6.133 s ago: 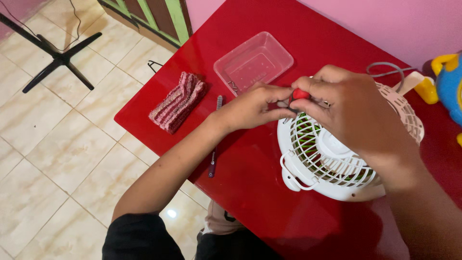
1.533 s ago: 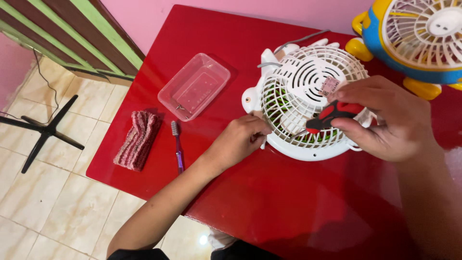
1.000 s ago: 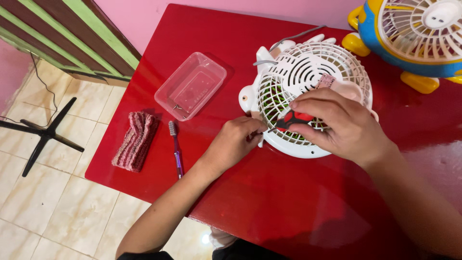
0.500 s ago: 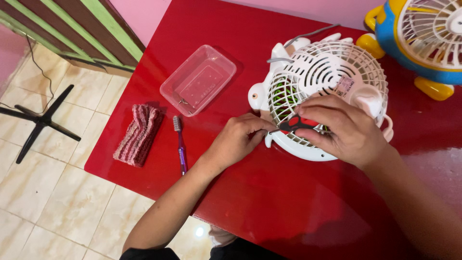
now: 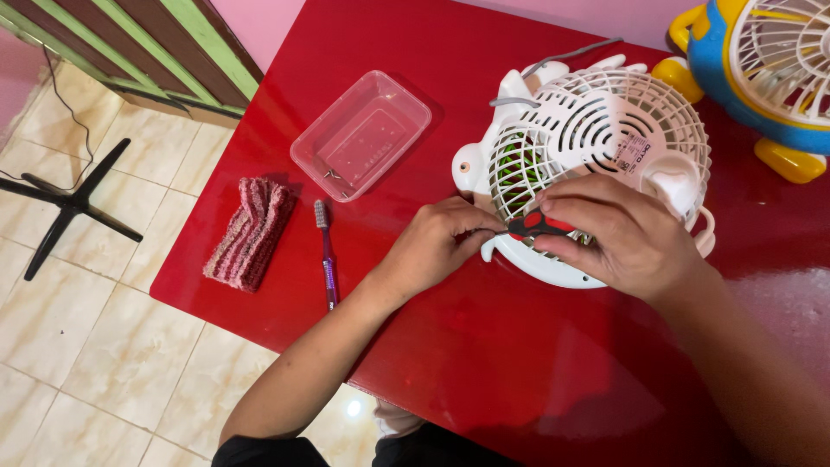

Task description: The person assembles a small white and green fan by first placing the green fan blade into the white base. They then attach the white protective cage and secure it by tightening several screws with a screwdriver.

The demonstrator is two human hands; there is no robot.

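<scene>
Right hand (image 5: 627,238) is closed around a red-and-black screwdriver (image 5: 538,225), tip pointing left at the near-left rim of the white fan (image 5: 605,130). The fan lies grille-up on the red table (image 5: 484,363), right of centre. Left hand (image 5: 432,246) has its fingers curled, pinching at the fan rim by the screwdriver tip; whether it holds anything, cannot tell. Left of the hands: purple toothbrush (image 5: 327,255), pink striped cloth (image 5: 249,232), clear plastic tub (image 5: 361,134). Blue-and-yellow fan (image 5: 761,60) stands at the far right corner.
</scene>
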